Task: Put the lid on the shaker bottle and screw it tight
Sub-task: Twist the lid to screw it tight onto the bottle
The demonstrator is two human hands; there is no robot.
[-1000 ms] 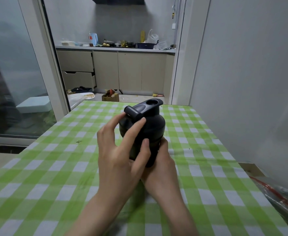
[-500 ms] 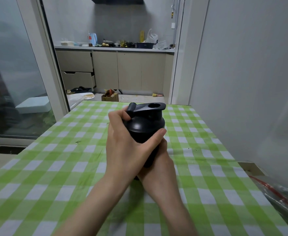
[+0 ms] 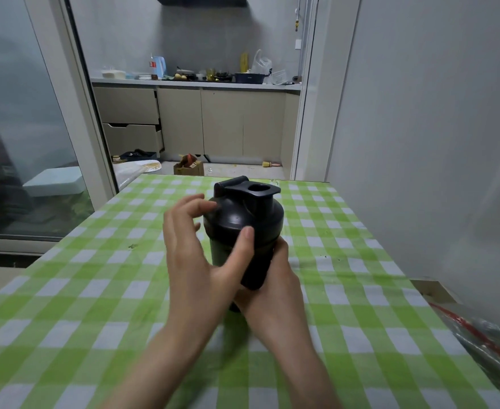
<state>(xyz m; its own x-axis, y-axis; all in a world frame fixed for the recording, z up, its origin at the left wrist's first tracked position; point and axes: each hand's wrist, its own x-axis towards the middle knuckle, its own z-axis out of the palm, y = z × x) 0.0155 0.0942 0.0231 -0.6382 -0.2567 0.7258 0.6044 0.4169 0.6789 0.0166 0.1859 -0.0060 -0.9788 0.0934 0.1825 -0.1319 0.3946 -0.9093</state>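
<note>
A black shaker bottle stands upright on the green checked tablecloth, a little past the table's middle. Its black domed lid sits on top, with the flip cap raised at the back left and the spout hole open. My right hand wraps the bottle's lower body from the near right side. My left hand is at the lid's left front: the thumb presses the lid's front rim, the fingertips touch its left side, and the palm is off it. The bottle's base is hidden behind my hands.
A grey wall runs close along the table's right edge. A clear plastic bag with red trim lies at the near right corner. Beyond the table's far edge a doorway opens onto a kitchen with a cluttered counter.
My left hand went from spread fingers to a full wrap over the lid, then swung left around it. Now only thumb and fingertips touch. The lid's flip cap has turned; the right hand stayed put.
</note>
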